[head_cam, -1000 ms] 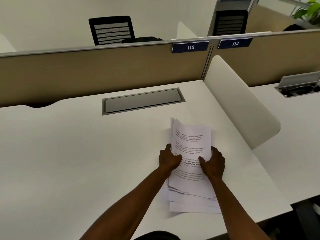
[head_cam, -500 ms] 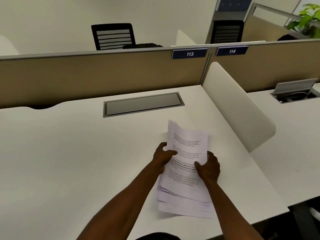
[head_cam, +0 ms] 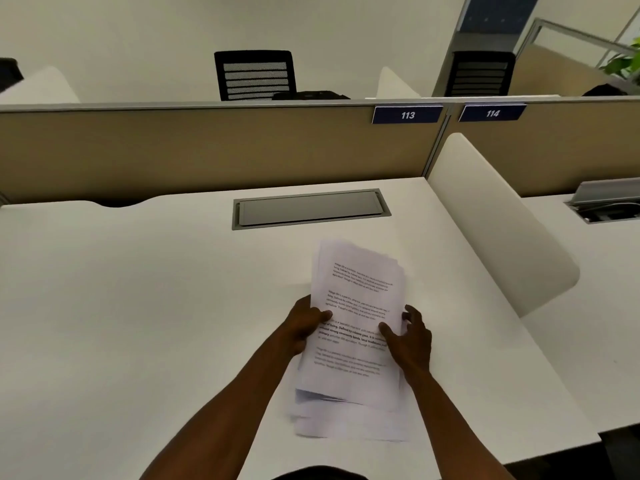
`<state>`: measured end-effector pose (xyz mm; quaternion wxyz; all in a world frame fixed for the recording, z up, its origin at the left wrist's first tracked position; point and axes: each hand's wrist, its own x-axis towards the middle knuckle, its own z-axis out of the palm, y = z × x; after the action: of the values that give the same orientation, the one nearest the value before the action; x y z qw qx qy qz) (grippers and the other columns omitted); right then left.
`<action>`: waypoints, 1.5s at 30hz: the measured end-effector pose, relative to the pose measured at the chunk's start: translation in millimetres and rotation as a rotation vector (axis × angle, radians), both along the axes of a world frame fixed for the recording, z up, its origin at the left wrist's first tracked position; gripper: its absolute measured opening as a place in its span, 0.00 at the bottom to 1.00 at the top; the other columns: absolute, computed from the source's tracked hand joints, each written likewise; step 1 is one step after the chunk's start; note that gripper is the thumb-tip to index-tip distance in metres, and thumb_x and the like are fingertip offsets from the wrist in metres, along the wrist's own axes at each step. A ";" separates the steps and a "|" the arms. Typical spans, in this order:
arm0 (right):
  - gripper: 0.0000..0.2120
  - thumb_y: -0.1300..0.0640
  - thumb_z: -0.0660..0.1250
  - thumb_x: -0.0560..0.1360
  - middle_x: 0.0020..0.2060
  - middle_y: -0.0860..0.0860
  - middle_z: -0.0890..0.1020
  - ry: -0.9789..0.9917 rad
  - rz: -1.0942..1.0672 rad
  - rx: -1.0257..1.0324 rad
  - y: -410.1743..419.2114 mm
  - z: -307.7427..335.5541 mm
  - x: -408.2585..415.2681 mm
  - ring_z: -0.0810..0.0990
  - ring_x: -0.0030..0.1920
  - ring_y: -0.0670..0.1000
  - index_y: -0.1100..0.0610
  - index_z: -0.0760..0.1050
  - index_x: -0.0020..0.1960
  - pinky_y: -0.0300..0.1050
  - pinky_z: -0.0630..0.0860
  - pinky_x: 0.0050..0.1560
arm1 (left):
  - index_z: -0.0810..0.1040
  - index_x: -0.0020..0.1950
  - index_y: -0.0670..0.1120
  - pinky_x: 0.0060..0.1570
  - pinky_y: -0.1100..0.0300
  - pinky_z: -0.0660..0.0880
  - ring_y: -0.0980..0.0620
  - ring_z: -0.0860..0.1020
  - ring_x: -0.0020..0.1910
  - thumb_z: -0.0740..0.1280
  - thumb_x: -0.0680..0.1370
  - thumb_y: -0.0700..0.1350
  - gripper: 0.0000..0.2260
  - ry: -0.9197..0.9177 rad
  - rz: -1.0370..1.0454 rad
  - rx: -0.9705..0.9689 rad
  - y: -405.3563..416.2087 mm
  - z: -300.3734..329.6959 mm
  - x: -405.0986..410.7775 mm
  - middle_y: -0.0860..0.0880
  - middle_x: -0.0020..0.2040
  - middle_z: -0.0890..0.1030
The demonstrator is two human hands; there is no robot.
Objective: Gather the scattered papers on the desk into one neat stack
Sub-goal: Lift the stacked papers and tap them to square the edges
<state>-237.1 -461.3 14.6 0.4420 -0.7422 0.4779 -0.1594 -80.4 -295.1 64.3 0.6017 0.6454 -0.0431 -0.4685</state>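
White printed papers (head_cam: 356, 327) sit in a loose bundle on the right half of the desk (head_cam: 138, 306), nearer us than the grey cable hatch (head_cam: 310, 208). We grip the bundle from both sides: our left hand (head_cam: 304, 323) clamps its left edge, thumb on the top sheet, other fingers hidden. Our right hand (head_cam: 412, 341) holds the right edge, thumb pressed on the text, fingers slightly spread. The lower sheets fan out unevenly and look blurred.

White counter (head_cam: 138, 306) with grey cable hatch (head_cam: 310, 208), tan partition (head_cam: 207, 150) tagged 113, black mesh chair (head_cam: 255, 75) behind, plain pale wall (head_cam: 138, 36)
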 end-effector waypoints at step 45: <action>0.13 0.63 0.67 0.77 0.51 0.55 0.84 -0.593 0.385 0.396 179.7 93.6 141.6 0.84 0.50 0.59 0.54 0.76 0.60 0.51 0.84 0.43 | 0.71 0.66 0.56 0.50 0.47 0.83 0.48 0.82 0.55 0.69 0.72 0.44 0.23 -0.671 0.430 -0.161 210.6 60.6 65.4 0.51 0.57 0.81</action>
<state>-95.6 -281.7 108.2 0.7169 -0.6404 0.2037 -0.1857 -15.0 -84.5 125.0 0.6871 0.7077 -0.1376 -0.0902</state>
